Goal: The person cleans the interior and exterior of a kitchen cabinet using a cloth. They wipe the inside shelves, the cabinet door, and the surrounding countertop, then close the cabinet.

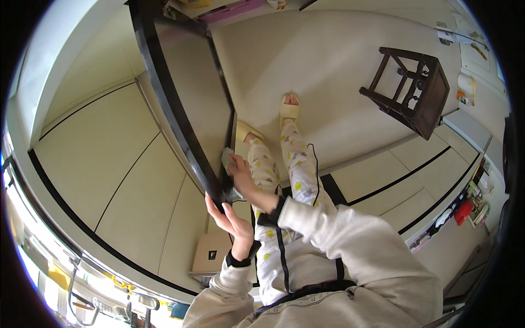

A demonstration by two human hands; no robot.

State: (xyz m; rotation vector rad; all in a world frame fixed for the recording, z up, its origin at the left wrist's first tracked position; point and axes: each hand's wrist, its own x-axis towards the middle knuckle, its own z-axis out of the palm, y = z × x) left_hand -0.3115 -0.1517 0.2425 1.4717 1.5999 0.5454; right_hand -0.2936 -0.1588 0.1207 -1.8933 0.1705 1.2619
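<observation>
A large black-framed panel (190, 69), possibly a door, runs up the left middle of the view, its flat face greyish. My left hand (236, 225) is wrapped around its lower black end, thumb on one side and fingers on the other. Pinched in my right hand (244, 176) is a crumpled pale grey-green cloth (227, 159), pressed against the frame just above my left hand. Part of the cloth is hidden by my fingers. Dark bands circle both wrists.
A dark wooden stool (430, 98) stands on the pale floor (328, 53) at right. Cream cabinets (115, 164) line the left, and more cabinet fronts (377, 176) the right. A cardboard box (208, 251) sits low left, near a faucet (74, 283). A thin black cord (316, 172) hangs over one leg.
</observation>
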